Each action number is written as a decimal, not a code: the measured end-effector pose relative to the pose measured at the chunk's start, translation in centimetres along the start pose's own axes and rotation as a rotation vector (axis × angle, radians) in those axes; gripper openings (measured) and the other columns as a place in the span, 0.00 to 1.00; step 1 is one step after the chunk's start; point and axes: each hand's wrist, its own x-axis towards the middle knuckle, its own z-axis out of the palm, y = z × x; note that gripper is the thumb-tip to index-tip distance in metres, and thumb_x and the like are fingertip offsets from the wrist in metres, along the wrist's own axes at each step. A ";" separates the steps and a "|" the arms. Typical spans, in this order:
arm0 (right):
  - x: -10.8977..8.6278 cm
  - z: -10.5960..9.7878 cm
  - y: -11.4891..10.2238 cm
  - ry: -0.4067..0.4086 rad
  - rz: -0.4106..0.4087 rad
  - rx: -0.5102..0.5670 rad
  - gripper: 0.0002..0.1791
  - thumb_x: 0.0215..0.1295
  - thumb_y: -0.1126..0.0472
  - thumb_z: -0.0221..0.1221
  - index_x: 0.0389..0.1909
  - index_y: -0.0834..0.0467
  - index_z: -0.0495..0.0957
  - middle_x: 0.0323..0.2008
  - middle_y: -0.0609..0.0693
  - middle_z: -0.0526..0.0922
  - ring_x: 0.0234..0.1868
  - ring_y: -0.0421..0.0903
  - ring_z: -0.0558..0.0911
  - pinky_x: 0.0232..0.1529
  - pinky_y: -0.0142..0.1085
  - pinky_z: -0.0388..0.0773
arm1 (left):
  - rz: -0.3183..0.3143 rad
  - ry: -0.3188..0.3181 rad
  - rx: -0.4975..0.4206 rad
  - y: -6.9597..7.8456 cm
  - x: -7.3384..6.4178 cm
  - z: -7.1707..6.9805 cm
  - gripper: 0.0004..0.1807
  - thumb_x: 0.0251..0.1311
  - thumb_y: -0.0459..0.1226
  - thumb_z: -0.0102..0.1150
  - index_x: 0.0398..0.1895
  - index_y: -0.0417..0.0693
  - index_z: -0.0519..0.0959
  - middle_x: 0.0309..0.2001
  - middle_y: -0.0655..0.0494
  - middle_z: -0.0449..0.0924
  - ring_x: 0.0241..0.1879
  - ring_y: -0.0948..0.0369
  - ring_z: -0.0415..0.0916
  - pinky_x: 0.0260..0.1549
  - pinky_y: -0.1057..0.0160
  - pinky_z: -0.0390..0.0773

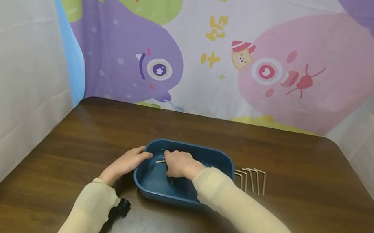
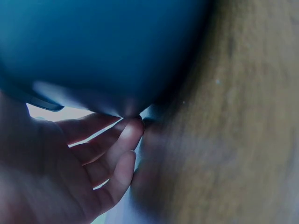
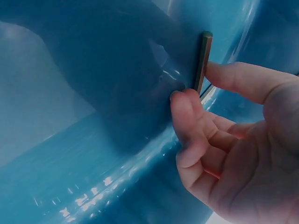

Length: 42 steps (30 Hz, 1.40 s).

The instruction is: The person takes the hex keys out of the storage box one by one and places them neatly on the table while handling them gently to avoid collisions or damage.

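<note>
A blue plastic basin point(image 1: 178, 201) stands on the brown table. My left hand point(image 1: 128, 161) holds its left end, thumb over the rim and fingers against the outer wall, as the left wrist view shows point(image 2: 88, 158). Reaching into the basin, my right hand point(image 1: 180, 164) pinches a metal hex key point(image 3: 203, 63) between thumb and fingertips, low near the basin's floor. In the head view one end of the hex key point(image 1: 160, 161) pokes out left of the fingers; the hand covers much of the rest.
Several L-shaped hex keys point(image 1: 254, 180) lie side by side on the table point(image 1: 287, 228), just right of the basin, some partly behind its rim. A small black object point(image 1: 124, 208) is at the left wrist. A printed curtain point(image 1: 206, 91) hangs at the table's far edge.
</note>
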 end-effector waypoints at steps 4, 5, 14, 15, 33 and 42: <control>0.0 0.0 0.0 -0.010 -0.004 0.006 0.30 0.60 0.54 0.58 0.63 0.57 0.63 0.52 0.53 0.76 0.35 0.43 0.76 0.37 0.36 0.76 | 0.005 0.000 -0.010 -0.1 0.0 0.1 0.32 0.65 0.49 0.39 0.68 0.41 0.55 0.66 0.41 0.58 0.64 0.45 0.57 0.60 0.44 0.58; 0.0 0.0 0.0 -0.011 -0.005 0.006 0.30 0.60 0.54 0.58 0.63 0.56 0.63 0.52 0.53 0.76 0.35 0.44 0.76 0.37 0.36 0.76 | 0.007 0.000 -0.011 -0.1 0.0 0.1 0.32 0.65 0.49 0.39 0.68 0.41 0.56 0.66 0.41 0.58 0.64 0.45 0.58 0.60 0.44 0.59; -0.2 -0.1 0.0 0.001 -0.018 0.042 0.26 0.62 0.60 0.55 0.61 0.56 0.64 0.51 0.54 0.76 0.35 0.44 0.76 0.32 0.34 0.74 | 0.011 0.004 -0.005 -0.1 0.0 0.1 0.31 0.65 0.49 0.39 0.67 0.41 0.57 0.65 0.41 0.60 0.63 0.46 0.60 0.59 0.45 0.60; -0.2 -0.1 0.0 0.004 -0.020 0.048 0.25 0.62 0.61 0.55 0.61 0.56 0.64 0.50 0.54 0.76 0.35 0.44 0.76 0.31 0.33 0.73 | 0.012 0.005 -0.006 -0.1 0.0 0.1 0.31 0.65 0.49 0.39 0.67 0.41 0.58 0.65 0.41 0.60 0.62 0.46 0.60 0.59 0.45 0.61; -0.6 -1.1 0.3 0.019 -0.039 0.067 0.09 0.59 0.65 0.58 0.41 0.57 0.76 0.25 0.48 0.73 0.25 0.42 0.74 0.25 0.30 0.71 | 0.025 0.002 -0.014 -0.1 -0.1 0.1 0.31 0.65 0.49 0.38 0.67 0.42 0.58 0.65 0.42 0.61 0.63 0.46 0.60 0.59 0.45 0.60; -1.3 -2.3 0.5 0.022 -0.047 0.013 0.05 0.57 0.65 0.59 0.34 0.56 0.80 0.24 0.46 0.76 0.25 0.42 0.74 0.27 0.30 0.72 | 0.028 0.021 0.011 0.0 0.0 0.1 0.31 0.64 0.48 0.39 0.66 0.41 0.59 0.64 0.41 0.62 0.62 0.46 0.61 0.59 0.45 0.60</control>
